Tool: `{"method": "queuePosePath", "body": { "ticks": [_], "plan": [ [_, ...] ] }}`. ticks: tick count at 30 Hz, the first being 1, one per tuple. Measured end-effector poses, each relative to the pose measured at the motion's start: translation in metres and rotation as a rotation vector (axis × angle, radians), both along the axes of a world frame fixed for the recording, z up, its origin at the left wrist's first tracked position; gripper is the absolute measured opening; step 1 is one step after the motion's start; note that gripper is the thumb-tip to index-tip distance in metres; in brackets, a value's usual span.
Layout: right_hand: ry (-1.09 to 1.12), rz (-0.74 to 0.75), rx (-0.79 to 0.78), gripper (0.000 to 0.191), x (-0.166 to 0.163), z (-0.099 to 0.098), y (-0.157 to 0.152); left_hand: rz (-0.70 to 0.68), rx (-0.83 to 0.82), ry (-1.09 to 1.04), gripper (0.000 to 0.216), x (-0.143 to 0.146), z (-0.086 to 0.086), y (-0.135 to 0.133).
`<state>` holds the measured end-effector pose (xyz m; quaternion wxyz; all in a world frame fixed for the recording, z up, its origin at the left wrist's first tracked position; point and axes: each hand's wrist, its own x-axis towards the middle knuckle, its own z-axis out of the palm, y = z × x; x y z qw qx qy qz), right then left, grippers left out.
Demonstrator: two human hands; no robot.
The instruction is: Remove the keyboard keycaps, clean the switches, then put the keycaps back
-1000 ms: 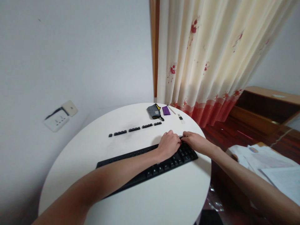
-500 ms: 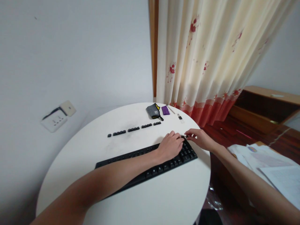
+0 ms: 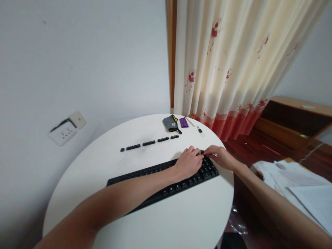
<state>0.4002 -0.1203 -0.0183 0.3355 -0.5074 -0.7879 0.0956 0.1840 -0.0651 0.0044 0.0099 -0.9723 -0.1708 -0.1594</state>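
A black keyboard (image 3: 160, 181) lies slantwise on a round white table (image 3: 168, 221). My left hand (image 3: 188, 162) rests on the keyboard's right end, fingers curled down onto the keys. My right hand (image 3: 220, 156) meets it at the keyboard's far right corner, fingertips pinched together at the edge; what they grip, if anything, is too small to make out. A row of loose black keycaps (image 3: 149, 143) lies on the table behind the keyboard.
At the table's far edge lie a grey and yellow pouch (image 3: 170, 123), a purple item (image 3: 184, 122), a thin stick and a small clip (image 3: 199, 129). A flowered curtain (image 3: 233, 69) hangs behind. Papers (image 3: 293, 180) lie at right; a wall socket (image 3: 63, 131) at left.
My right hand lifted slightly off the keyboard corner with fingers apart half a second ago, and has come back against my left hand's fingertips. My left hand has barely shifted.
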Motion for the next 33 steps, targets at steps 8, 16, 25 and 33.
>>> {"method": "queuePosePath", "body": {
  "ticks": [8, 16, 25, 33],
  "plan": [
    [-0.047, -0.034, 0.020, 0.024, -0.004, -0.004, -0.006, -0.008, 0.022, -0.033, 0.025, -0.001, -0.002, -0.001],
    [-0.339, -0.195, 0.096, 0.030, -0.026, 0.000, -0.035, -0.014, 0.098, 0.015, 0.023, -0.003, 0.000, -0.009],
    [-0.612, -0.311, 0.131, 0.032, -0.046, 0.006, -0.045, -0.051, 0.130, 0.017, 0.025, 0.002, -0.001, -0.012],
    [-0.690, -0.319, 0.123, 0.039, -0.055, 0.010, -0.046, -0.043, 0.095, 0.016, 0.022, 0.001, -0.005, -0.011]
  ]
}}
